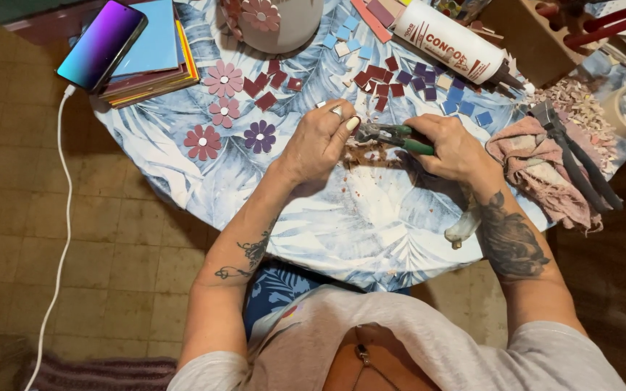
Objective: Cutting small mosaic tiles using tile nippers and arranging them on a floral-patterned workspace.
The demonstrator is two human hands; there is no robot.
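- Green-handled metal nippers (394,135) lie across the middle of the round table with its blue-and-white leaf-print cloth (371,224), clenched in the right hand (452,147), whose fingers wrap the handles.
- The left hand (320,141) meets the nipper head, fingers pinched together there; whether they grip a piece, I cannot tell.
- Reddish-brown tile crumbs (371,154) lie just below the nipper head.
- Dark red and blue square tiles (407,81) are scattered just beyond the hands.
- Pink and purple tile flowers (224,78) lie left of the hands.
- A crumpled pink rag (537,170) lies right, under black pliers (572,156).
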